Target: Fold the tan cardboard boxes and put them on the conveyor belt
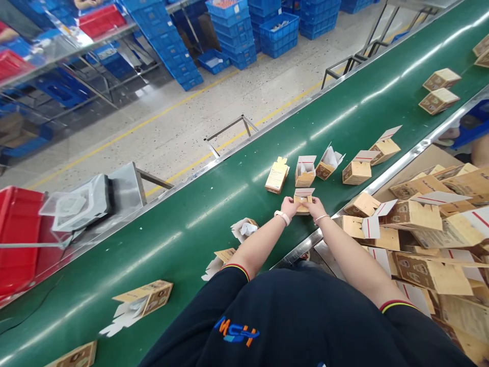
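Observation:
Both my hands are on one small brown cardboard box point(303, 199) over the green conveyor belt. My left hand point(290, 207) grips its left side, and my right hand point(317, 208) grips its right side, thumbs at the near top edge. A white flap with a red line stands up at the box's far side. Just beyond it is an open box point(305, 171) with its flap raised. A box with a yellow top piece point(277, 175) stands to the left, and another open box point(329, 162) tilts to the right.
The green belt point(214, 204) runs diagonally, carrying more boxes, including an open one point(147, 300) at lower left. Many boxes point(416, 219) pile up at my right beside the metal rail. Across the belt are a scale point(82, 204), a metal frame point(229, 130) and blue crates point(233, 35).

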{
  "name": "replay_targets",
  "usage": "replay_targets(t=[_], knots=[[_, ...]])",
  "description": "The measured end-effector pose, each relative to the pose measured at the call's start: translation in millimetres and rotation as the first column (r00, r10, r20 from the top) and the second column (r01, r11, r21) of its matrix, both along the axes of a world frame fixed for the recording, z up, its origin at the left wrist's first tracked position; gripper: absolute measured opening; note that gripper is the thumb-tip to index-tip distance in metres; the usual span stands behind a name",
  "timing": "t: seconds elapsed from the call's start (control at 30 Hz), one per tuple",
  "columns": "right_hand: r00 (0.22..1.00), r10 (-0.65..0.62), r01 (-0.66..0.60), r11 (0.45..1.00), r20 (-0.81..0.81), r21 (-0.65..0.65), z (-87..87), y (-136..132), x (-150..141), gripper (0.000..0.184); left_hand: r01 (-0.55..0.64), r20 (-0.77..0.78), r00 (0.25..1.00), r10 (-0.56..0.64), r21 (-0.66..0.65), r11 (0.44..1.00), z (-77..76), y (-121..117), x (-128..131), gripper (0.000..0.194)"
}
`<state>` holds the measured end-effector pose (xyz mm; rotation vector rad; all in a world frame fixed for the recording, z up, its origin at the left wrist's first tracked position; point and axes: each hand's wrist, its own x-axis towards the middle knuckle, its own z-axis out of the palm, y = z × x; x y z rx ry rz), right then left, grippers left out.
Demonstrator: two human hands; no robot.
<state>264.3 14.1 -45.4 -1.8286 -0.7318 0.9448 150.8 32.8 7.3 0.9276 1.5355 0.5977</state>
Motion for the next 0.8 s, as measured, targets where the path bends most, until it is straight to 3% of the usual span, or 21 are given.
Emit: replay_targets(t=[0.1, 0.2, 0.23, 0.3, 0.33, 0.4, 0.47, 0.6, 0.7, 0.8], knots=[[0.984, -0.109, 0.091, 0.988, 0.142, 0.128, 24.1, 13.4, 19.8, 0.047, -0.024, 0.0, 1.0, 0.024, 0.04, 0.999, 8.9, -0.8, 1.4, 0.026], [0.88, -0.169, 0.059, 0.967, 0.444, 0.249, 63.1, 48.7, 55.2, 0.044, -0.064, 0.016, 0.998, 0.063, 0.127, 0.99, 18.7, -9.9, 0.8, 0.019], [0.829, -0.116, 0.02, 0.984, 0.547, 0.178, 77.0, 63.2, 67.4, 0.042, -0.07, 0.043, 0.997, 0.064, 0.16, 0.985, 20.9, -15.3, 0.7, 0.016], [0.714, 0.126, -0.045, 0.99, 0.689, -0.135, 102.6, 89.8, 87.0, 0.035, -0.06, 0.123, 0.992, 0.035, 0.205, 0.977, 23.1, -29.2, 0.7, 0.016], [0.657, 0.247, -0.056, 0.958, 0.713, -0.281, 113.4, 100.1, 93.6, 0.031, -0.049, 0.166, 0.986, 0.014, 0.212, 0.976, 23.3, -37.1, 0.5, 0.017], [0.575, 0.39, -0.054, 0.895, 0.719, -0.442, 130.8, 111.9, 100.2, 0.027, -0.03, 0.238, 0.971, -0.019, 0.198, 0.98, 22.7, -53.6, -1.4, 0.02], [0.522, 0.413, -0.044, 0.887, 0.746, -0.46, 144.2, 113.4, 102.0, 0.032, -0.028, 0.274, 0.961, -0.024, 0.183, 0.983, 22.0, -68.7, -6.2, 0.02], [0.403, 0.381, -0.107, 0.923, 0.832, -0.371, 164.9, 105.7, 109.0, 0.031, -0.004, 0.24, 0.97, -0.035, 0.16, 0.987, 22.1, -89.5, -21.4, 0.017], [0.512, 0.291, -0.036, 0.947, 0.808, -0.318, 173.8, 107.3, 122.5, 0.044, 0.025, 0.207, 0.977, -0.056, 0.151, 0.988, 23.4, -97.6, -31.1, 0.017], [0.644, 0.295, 0.045, 0.906, 0.705, -0.421, 177.1, 116.2, 136.5, 0.045, 0.03, 0.198, 0.978, -0.069, 0.197, 0.98, 24.4, -104.7, -40.8, 0.015]])
